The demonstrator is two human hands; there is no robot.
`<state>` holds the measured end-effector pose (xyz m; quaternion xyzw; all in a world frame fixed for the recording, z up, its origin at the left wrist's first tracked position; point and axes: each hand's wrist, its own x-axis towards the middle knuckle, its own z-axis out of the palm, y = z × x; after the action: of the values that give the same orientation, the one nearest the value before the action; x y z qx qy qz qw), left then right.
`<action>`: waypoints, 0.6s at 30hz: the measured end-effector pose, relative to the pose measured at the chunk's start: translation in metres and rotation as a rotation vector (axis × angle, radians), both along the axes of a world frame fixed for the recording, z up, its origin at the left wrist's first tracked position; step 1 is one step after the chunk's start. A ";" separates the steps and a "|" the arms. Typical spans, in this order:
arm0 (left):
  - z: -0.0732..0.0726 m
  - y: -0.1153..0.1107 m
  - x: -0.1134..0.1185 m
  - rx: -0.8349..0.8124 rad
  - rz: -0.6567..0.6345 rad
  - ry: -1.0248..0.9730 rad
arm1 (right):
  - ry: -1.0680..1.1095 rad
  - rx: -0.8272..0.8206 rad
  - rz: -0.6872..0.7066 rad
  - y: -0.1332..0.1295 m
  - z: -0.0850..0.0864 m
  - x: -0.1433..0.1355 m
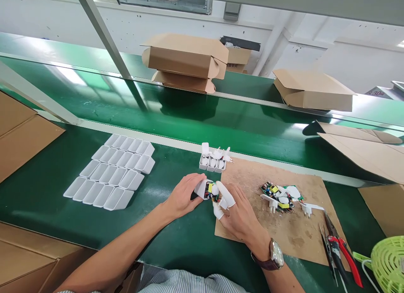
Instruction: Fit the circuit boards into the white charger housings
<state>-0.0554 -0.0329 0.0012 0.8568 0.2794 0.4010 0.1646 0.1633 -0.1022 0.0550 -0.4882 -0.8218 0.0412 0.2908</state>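
Near the middle of the bench, my left hand (184,195) is closed around a white plastic housing (200,188). My right hand (238,213), with white covers on some fingertips, grips a small circuit board (208,191) with a yellow component. The board sits at the housing's mouth; how deep it goes in cannot be made out. Just beyond my hands stand white housings (213,163) with white plug pieces on top. To the right, more circuit boards (280,196) lie in a pile with white plug parts (307,209) beside them.
Rows of white open housings (109,173) lie on the green bench at left. A brown cardboard sheet (296,246) bears the boards. Red-handled pliers (347,255), tweezers (328,251) and a green fan (389,261) are at right. Cardboard boxes (186,59) stand on the back ledge.
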 end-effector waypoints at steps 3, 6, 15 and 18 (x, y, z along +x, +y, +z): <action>0.001 0.000 0.000 -0.012 -0.006 0.004 | 0.000 0.015 -0.006 0.000 0.001 0.000; 0.002 0.000 0.001 -0.003 -0.011 -0.002 | -0.001 0.023 0.011 0.000 0.003 0.000; 0.002 0.000 -0.001 -0.031 0.002 0.042 | 0.013 0.006 0.009 0.001 0.005 -0.001; 0.000 -0.001 -0.002 -0.054 0.012 0.066 | 0.026 -0.011 0.010 0.000 0.005 -0.001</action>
<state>-0.0569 -0.0337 0.0015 0.8631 0.3006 0.3658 0.1761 0.1624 -0.1020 0.0605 -0.4850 -0.8202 0.0534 0.2986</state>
